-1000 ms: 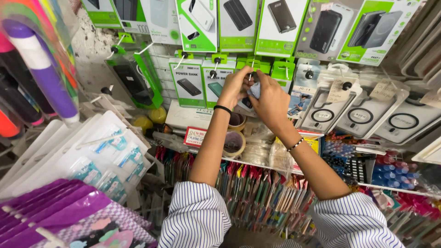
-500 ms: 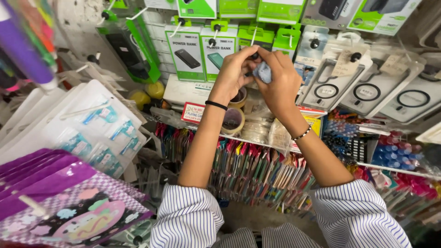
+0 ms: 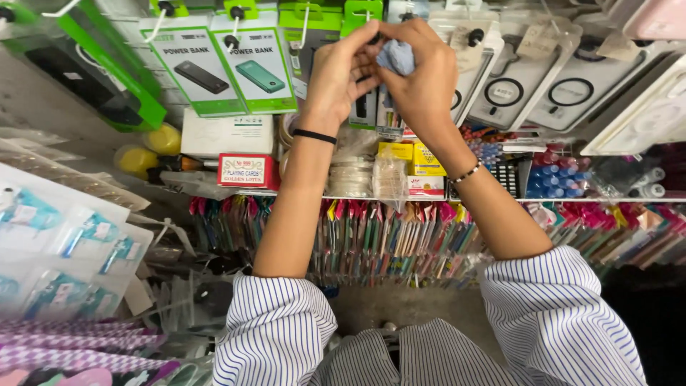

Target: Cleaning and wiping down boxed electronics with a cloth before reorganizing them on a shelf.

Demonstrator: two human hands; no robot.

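— Blue cloth: how is it looking?
— Pale, crumpled, showing no clear long axis. The left hand and right hand are pinching it before hanging power bank packs.

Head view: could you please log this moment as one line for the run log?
left hand: pinching small pale-blue crumpled item | right hand: gripping same item | setting: hanging green-carded packs, shelf of red card boxes
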